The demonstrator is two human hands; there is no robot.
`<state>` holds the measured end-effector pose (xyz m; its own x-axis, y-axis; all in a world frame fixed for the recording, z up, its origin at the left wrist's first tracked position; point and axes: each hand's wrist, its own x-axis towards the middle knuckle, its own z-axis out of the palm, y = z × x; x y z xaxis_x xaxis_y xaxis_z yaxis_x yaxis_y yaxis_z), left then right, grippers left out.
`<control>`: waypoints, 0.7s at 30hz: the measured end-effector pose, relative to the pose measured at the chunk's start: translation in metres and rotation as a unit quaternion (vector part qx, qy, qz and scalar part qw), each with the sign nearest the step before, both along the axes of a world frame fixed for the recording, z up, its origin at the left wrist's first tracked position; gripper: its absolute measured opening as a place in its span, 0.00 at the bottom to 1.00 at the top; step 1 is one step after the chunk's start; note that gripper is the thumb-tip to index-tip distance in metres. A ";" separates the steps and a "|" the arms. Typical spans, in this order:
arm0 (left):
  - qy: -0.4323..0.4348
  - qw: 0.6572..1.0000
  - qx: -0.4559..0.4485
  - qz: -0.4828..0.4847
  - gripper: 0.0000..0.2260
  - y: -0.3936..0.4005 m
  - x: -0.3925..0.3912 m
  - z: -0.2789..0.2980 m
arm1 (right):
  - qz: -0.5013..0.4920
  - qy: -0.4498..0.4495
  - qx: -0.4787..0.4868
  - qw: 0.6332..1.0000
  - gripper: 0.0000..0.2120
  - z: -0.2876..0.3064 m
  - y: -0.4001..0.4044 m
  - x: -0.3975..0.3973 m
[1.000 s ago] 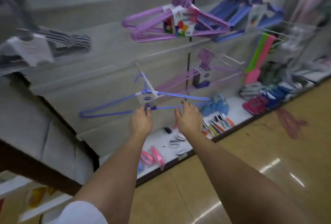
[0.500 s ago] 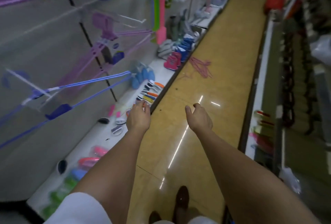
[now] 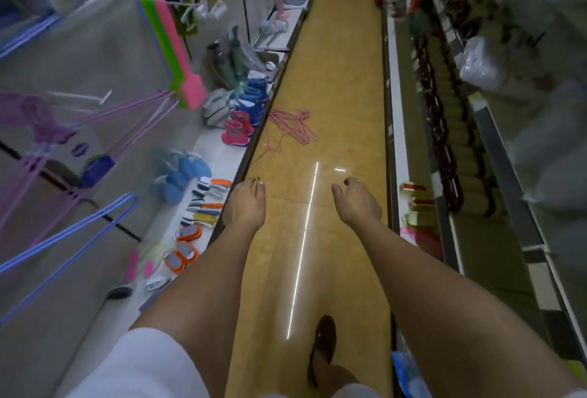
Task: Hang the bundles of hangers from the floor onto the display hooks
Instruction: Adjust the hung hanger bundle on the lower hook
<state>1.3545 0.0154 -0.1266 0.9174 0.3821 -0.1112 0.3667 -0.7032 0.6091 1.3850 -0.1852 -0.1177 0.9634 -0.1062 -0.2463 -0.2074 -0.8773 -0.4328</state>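
Both hands are empty. My left hand (image 3: 246,207) and right hand (image 3: 357,205) reach forward over the floor (image 3: 333,79), fingers loosely curled, holding nothing. A second ago they were at the blue hangers (image 3: 73,238); those now hang at my left on the wall display, clear of both hands. Since then the view has swung down the aisle. Pink hangers (image 3: 293,126) lie on the floor ahead, beside the left shelf (image 3: 222,143), well apart from my hands.

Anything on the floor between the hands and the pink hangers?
Nothing visible. Bare yellow floor lies between the left hand, the right hand and the pink hangers, which lie ahead by the left shelf base. Both hands hold nothing.
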 end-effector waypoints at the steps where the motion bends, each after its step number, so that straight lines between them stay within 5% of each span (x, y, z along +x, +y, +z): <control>1: 0.001 1.000 -0.001 0.005 0.20 -0.005 0.021 0.002 | -0.003 -0.001 0.002 1.000 0.23 0.001 -0.007 0.019; 21: 0.013 1.000 -0.010 0.017 0.21 -0.055 0.355 -0.031 | -0.014 0.004 -0.002 1.000 0.22 -0.028 -0.063 0.333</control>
<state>1.7095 -0.0391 -0.1579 0.9005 0.4106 -0.1430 0.4064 -0.6782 0.6123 1.7177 -0.2483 -0.1461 0.9580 -0.1339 -0.2538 -0.2354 -0.8725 -0.4281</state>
